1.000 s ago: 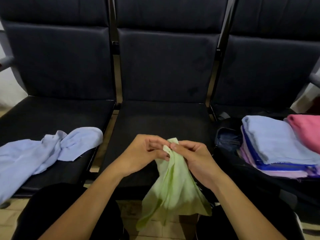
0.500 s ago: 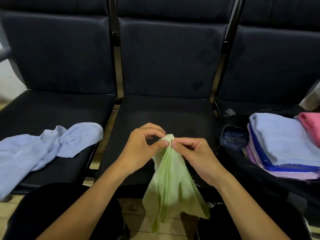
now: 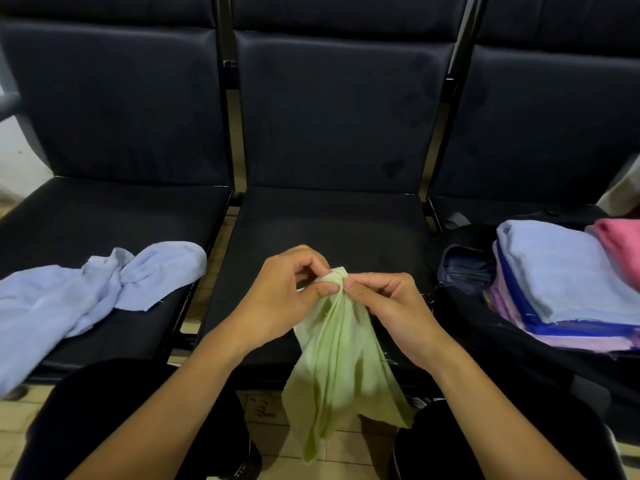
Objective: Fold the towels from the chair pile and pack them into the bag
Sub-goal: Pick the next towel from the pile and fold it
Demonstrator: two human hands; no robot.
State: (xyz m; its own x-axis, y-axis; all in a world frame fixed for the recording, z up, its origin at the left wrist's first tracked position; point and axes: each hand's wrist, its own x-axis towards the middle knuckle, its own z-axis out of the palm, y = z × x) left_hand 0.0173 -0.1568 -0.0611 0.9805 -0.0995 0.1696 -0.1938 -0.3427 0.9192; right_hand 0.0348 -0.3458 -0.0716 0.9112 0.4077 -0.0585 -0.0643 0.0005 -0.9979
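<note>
A light green towel [image 3: 341, 368] hangs bunched in front of the middle chair seat [image 3: 332, 223], its lower end over the floor between my knees. My left hand [image 3: 282, 299] and my right hand [image 3: 388, 303] both pinch its top edge, fingertips almost touching. On the left chair seat a light blue towel [image 3: 83, 299] lies crumpled and unfolded. At the right an open black bag [image 3: 485, 337] holds a stack of folded towels [image 3: 561, 285], light blue on top, dark blue and lilac below, with a pink towel [image 3: 620, 247] beside it.
Three dark padded chairs stand in a row with metal frames between them. A dark blue pouch [image 3: 464, 268] sits inside the bag next to the stack. My knees in black trousers are at the bottom. The floor [image 3: 270, 407] is beige tile.
My hands gathered the green towel's top edge closer together, so the cloth hangs narrower and longer. The view shifted slightly downward and to the left.
</note>
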